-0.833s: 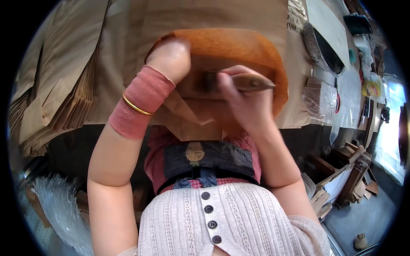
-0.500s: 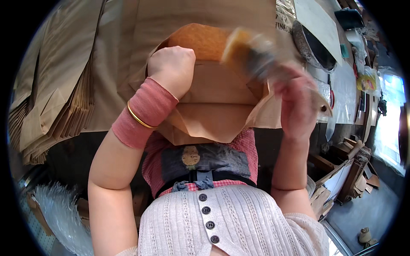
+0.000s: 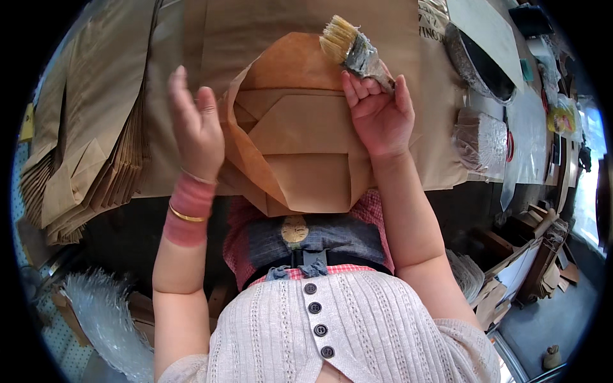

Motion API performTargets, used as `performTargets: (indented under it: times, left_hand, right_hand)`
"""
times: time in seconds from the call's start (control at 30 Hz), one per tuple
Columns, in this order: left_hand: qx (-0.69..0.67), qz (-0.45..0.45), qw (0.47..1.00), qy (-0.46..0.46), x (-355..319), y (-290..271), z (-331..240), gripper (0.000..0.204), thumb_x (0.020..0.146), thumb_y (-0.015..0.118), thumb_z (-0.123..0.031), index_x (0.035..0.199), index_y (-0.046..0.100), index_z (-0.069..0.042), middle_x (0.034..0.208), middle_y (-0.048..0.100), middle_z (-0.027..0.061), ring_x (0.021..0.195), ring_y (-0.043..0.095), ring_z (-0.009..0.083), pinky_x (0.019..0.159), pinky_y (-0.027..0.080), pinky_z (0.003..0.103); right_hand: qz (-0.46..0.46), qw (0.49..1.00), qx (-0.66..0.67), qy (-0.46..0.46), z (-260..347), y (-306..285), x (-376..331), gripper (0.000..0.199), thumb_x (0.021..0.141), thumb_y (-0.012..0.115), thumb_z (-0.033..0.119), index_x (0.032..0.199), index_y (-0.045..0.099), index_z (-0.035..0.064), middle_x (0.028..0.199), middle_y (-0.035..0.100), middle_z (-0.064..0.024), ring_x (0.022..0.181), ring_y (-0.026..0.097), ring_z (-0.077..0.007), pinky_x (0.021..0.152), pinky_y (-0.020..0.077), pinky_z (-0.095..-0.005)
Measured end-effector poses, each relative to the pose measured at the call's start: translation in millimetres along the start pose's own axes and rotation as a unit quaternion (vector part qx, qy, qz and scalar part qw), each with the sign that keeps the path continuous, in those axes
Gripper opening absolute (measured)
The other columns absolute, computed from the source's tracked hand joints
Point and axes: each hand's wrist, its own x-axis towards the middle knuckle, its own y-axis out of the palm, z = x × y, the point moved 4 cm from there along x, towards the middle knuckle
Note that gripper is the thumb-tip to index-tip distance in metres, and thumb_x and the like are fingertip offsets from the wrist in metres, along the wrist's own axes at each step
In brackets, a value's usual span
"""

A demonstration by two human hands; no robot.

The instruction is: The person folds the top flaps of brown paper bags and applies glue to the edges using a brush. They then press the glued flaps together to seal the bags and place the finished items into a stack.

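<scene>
A: Brown paper, thin and light. The bag (image 3: 300, 153) lies flat on the surface (image 3: 440, 127) just in front of you, its bottom folded into flaps and one side flap standing up by your left hand (image 3: 198, 127).

B: How will it handle?

A: I judge it limp and easy to crease or tear. Take it by a folded edge, where the layers double, not by a single flap.

B: And your hands?

A: Your left hand is open, fingers spread, just beside the raised flap and holding nothing. Your right hand (image 3: 380, 115) is clenched on the brush (image 3: 354, 48), bristles up over the bag's far edge. More bags (image 3: 83, 140) are stacked on your left.
</scene>
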Motion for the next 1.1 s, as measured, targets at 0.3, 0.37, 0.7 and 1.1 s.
performTargets:
  times: [0.3, 0.37, 0.7, 1.1]
  left_hand:
    - [0.148, 0.283, 0.930, 0.182, -28, 50, -24, 0.062, 0.096, 0.046, -0.031, 0.150, 0.026, -0.007, 0.154, 0.030, 0.0104, 0.142, 0.028, 0.0248, 0.116, 0.018, 0.042]
    - [0.112, 0.338, 0.909, 0.214, -37, 31, -20, 0.073, 0.090, 0.052, -0.046, 0.148, 0.030, -0.009, 0.153, 0.031, 0.0116, 0.141, 0.029, 0.0271, 0.116, 0.017, 0.045]
    - [0.216, 0.307, 0.876, 0.304, 13, 65, -2, 0.077, 0.087, 0.050, -0.056, 0.145, 0.035, -0.007, 0.151, 0.030, 0.0175, 0.141, 0.026, 0.0314, 0.118, 0.015, 0.045]
    - [0.206, 0.297, 0.881, 0.304, 12, 68, -4, 0.068, 0.092, 0.049, -0.040, 0.148, 0.028, -0.007, 0.153, 0.025, 0.0197, 0.141, 0.025, 0.0350, 0.118, 0.017, 0.044]
  right_hand:
    - [-0.016, 0.999, -0.034, 0.030, -3, 2, 2, 0.042, 0.102, 0.037, 0.032, 0.128, 0.050, 0.0010, 0.101, 0.070, -0.0153, 0.103, 0.064, -0.0270, 0.109, 0.0373, -0.0473]
    - [-0.010, 0.999, -0.038, 0.032, -3, -1, -4, 0.039, 0.103, 0.038, 0.030, 0.126, 0.051, 0.0021, 0.099, 0.070, -0.0146, 0.101, 0.065, -0.0255, 0.106, 0.0412, -0.0460]
    - [-0.070, 0.955, -0.264, 0.115, 10, -4, 28, 0.035, 0.101, 0.046, 0.028, 0.126, 0.053, 0.0047, 0.119, 0.061, -0.0082, 0.110, 0.058, -0.0191, 0.095, 0.0465, -0.0385]
    - [0.302, 0.347, -0.888, -0.006, 32, 113, -88, 0.028, 0.073, 0.068, 0.011, 0.098, 0.063, 0.0003, 0.095, 0.063, -0.0093, 0.082, 0.064, -0.0238, 0.066, 0.0538, -0.0321]
